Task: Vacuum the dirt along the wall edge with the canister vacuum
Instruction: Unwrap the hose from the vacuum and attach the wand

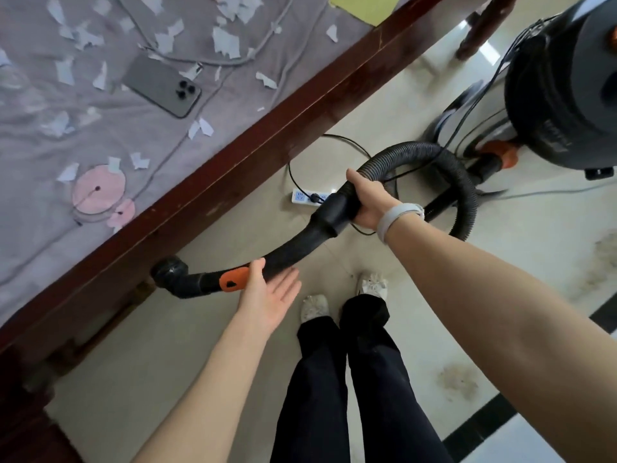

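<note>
Black hose (337, 208) is gripped by the right hand (369, 203) for steering. Left hand (267, 295), fingers released, steadies the curved tube (287, 252), probably before aiming.

The right hand (369, 203), a pale grey band on its wrist, has its fingers curled in a grip, arm stretched forward. The left hand (267, 295) lies flat, palm up, fingers straight.

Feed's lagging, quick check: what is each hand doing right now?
Left hand: open, fingers straight, by the orange collar.
Right hand: gripping the hose handle.
</note>
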`<state>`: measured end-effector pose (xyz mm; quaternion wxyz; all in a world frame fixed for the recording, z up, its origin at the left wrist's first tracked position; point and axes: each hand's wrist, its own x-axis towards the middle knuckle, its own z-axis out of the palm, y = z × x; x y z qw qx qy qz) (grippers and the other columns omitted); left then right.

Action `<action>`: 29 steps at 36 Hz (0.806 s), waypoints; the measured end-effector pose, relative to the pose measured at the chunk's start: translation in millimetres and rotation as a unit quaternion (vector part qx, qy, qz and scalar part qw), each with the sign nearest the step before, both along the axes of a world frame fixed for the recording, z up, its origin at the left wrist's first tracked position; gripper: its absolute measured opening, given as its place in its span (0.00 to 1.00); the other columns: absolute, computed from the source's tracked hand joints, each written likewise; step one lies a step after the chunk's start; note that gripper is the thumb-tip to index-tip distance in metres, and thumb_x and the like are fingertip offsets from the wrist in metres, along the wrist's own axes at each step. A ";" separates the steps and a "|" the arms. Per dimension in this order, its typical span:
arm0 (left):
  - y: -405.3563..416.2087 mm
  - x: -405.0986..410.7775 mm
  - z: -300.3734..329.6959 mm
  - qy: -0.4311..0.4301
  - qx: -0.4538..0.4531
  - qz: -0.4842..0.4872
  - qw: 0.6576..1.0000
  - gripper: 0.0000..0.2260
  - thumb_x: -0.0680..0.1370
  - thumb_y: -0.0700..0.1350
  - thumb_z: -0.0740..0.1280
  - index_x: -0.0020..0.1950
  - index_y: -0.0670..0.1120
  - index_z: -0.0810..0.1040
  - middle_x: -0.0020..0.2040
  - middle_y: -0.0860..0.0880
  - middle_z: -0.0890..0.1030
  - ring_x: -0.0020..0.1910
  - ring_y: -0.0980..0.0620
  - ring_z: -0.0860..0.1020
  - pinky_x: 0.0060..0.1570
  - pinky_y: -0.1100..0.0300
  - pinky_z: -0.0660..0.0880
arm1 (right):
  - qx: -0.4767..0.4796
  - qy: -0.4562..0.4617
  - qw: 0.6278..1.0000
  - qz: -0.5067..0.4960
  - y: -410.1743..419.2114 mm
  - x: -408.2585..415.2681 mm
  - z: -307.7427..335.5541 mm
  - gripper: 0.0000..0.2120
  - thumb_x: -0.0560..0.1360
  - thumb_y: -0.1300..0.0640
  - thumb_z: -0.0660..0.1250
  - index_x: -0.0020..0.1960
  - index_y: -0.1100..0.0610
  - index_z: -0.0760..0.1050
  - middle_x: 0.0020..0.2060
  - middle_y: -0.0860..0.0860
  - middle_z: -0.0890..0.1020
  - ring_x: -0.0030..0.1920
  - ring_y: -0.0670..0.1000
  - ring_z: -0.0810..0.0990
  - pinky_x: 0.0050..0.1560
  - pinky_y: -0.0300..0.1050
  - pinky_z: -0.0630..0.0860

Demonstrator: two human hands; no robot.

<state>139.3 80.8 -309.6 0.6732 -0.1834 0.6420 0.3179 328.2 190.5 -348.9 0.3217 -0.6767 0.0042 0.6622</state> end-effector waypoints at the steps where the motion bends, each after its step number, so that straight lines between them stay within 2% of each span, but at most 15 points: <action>1: -1.1 -3.2 -0.9 0.005 -0.029 -0.072 0.997 0.12 0.82 0.49 0.60 0.50 0.39 0.72 0.50 0.40 0.79 0.52 0.42 0.78 0.53 0.48 0.74 | 0.006 0.006 1.000 0.000 -3.4 -0.7 0.5 0.21 0.79 0.52 0.64 0.67 0.60 0.63 0.50 0.56 0.75 0.44 0.55 0.79 0.42 0.50 0.78; 2: -2.3 -5.8 -0.9 0.021 -0.053 -0.165 0.985 0.12 0.82 0.49 0.60 0.50 0.40 0.72 0.49 0.41 0.80 0.50 0.42 0.79 0.52 0.49 0.74 | 0.013 0.003 1.000 0.002 -8.0 -2.2 0.5 0.21 0.79 0.52 0.64 0.66 0.60 0.63 0.51 0.57 0.74 0.46 0.56 0.79 0.45 0.52 0.79; 4: -1.0 -8.4 0.3 0.099 -0.056 -0.371 0.922 0.09 0.81 0.48 0.61 0.50 0.42 0.74 0.47 0.44 0.81 0.43 0.47 0.80 0.45 0.55 0.75 | 0.040 -0.011 0.999 -0.002 -21.0 -6.3 -0.2 0.23 0.79 0.54 0.65 0.68 0.62 0.62 0.54 0.59 0.73 0.52 0.59 0.78 0.55 0.56 0.78; 5: 2.8 -8.3 -0.5 0.151 -0.030 -0.427 0.891 0.08 0.81 0.47 0.62 0.47 0.44 0.76 0.46 0.45 0.81 0.40 0.49 0.79 0.41 0.58 0.74 | 0.055 -0.021 0.998 0.001 -29.9 -8.8 0.2 0.23 0.79 0.56 0.66 0.68 0.63 0.62 0.52 0.60 0.73 0.51 0.59 0.78 0.58 0.57 0.77; 7: 20.8 -3.6 -0.8 0.226 0.048 -0.450 0.863 0.08 0.81 0.45 0.62 0.42 0.47 0.75 0.45 0.45 0.80 0.38 0.51 0.77 0.41 0.59 0.73 | 0.081 -0.045 0.995 0.041 -52.2 -15.1 1.5 0.17 0.79 0.58 0.66 0.62 0.63 0.64 0.48 0.59 0.72 0.48 0.56 0.76 0.57 0.58 0.75; 9: 46.6 8.5 2.9 0.249 0.128 -0.437 0.855 0.09 0.81 0.44 0.62 0.41 0.50 0.74 0.46 0.46 0.80 0.42 0.51 0.77 0.47 0.58 0.73 | 0.093 -0.065 0.988 0.108 -76.6 -22.0 1.6 0.14 0.78 0.59 0.66 0.57 0.61 0.63 0.49 0.59 0.71 0.50 0.56 0.74 0.61 0.61 0.73; 12: 78.6 39.7 4.4 0.230 0.225 -0.489 0.811 0.09 0.81 0.46 0.62 0.41 0.53 0.75 0.47 0.51 0.79 0.51 0.51 0.77 0.53 0.57 0.72 | 0.112 -0.092 0.966 0.215 -105.9 -28.5 7.5 0.16 0.78 0.57 0.67 0.58 0.59 0.61 0.53 0.59 0.70 0.52 0.55 0.74 0.62 0.60 0.74; 14: 90.3 63.7 -1.7 0.190 0.252 -0.539 0.781 0.06 0.81 0.49 0.62 0.51 0.51 0.78 0.50 0.52 0.79 0.54 0.51 0.76 0.51 0.59 0.71 | 0.124 -0.107 0.947 0.276 -120.4 -29.1 11.9 0.19 0.78 0.56 0.67 0.61 0.61 0.61 0.54 0.57 0.70 0.53 0.53 0.73 0.62 0.58 0.73; 16: 94.8 85.4 -12.0 0.131 0.253 -0.560 0.778 0.18 0.80 0.51 0.64 0.67 0.44 0.72 0.56 0.48 0.78 0.54 0.49 0.77 0.52 0.57 0.71 | 0.127 -0.123 0.928 0.329 -133.8 -26.5 16.9 0.24 0.78 0.54 0.67 0.67 0.62 0.60 0.54 0.54 0.71 0.54 0.50 0.72 0.61 0.52 0.72; 17: 94.0 93.7 -15.4 0.103 0.247 -0.551 0.790 0.21 0.80 0.50 0.65 0.69 0.42 0.68 0.55 0.46 0.77 0.50 0.47 0.77 0.50 0.55 0.73 | 0.131 -0.125 0.921 0.346 -140.0 -24.2 19.7 0.26 0.78 0.54 0.67 0.68 0.62 0.59 0.54 0.53 0.72 0.54 0.50 0.72 0.58 0.48 0.72; 20: 86.8 108.7 -20.9 0.073 0.243 -0.493 0.832 0.16 0.80 0.44 0.65 0.64 0.41 0.66 0.44 0.45 0.75 0.35 0.49 0.76 0.37 0.56 0.76 | 0.138 -0.119 0.908 0.377 -152.3 -12.3 27.3 0.27 0.77 0.54 0.68 0.69 0.61 0.60 0.55 0.52 0.73 0.55 0.48 0.73 0.55 0.41 0.70; 23: 79.4 113.4 -21.0 0.106 0.282 -0.502 0.811 0.08 0.80 0.42 0.65 0.56 0.43 0.69 0.39 0.47 0.74 0.28 0.53 0.73 0.27 0.63 0.74 | 0.123 -0.062 0.919 0.370 -150.4 12.8 31.5 0.22 0.78 0.61 0.68 0.69 0.64 0.67 0.57 0.55 0.78 0.56 0.49 0.76 0.64 0.48 0.73; 25: 75.3 107.9 -18.0 0.130 0.297 -0.520 0.790 0.06 0.78 0.40 0.67 0.52 0.45 0.70 0.37 0.49 0.74 0.25 0.55 0.74 0.27 0.63 0.73 | 0.091 -0.047 0.944 0.314 -139.1 32.8 33.6 0.17 0.79 0.61 0.65 0.68 0.63 0.71 0.57 0.56 0.80 0.57 0.50 0.77 0.65 0.49 0.72; 27: 67.8 95.7 -12.0 0.145 0.294 -0.527 0.784 0.07 0.76 0.38 0.67 0.46 0.47 0.71 0.35 0.49 0.75 0.26 0.53 0.74 0.31 0.61 0.74 | 0.055 -0.061 0.978 0.190 -120.0 50.5 34.7 0.10 0.81 0.57 0.61 0.60 0.58 0.75 0.52 0.56 0.81 0.54 0.52 0.78 0.60 0.50 0.74; 29: 57.5 80.2 -5.2 0.151 0.289 -0.536 0.779 0.09 0.74 0.36 0.68 0.45 0.49 0.72 0.35 0.49 0.76 0.30 0.51 0.75 0.35 0.59 0.75 | 0.036 -0.079 0.994 0.070 -94.4 63.8 35.4 0.11 0.82 0.52 0.58 0.57 0.57 0.74 0.48 0.54 0.79 0.52 0.54 0.77 0.54 0.48 0.74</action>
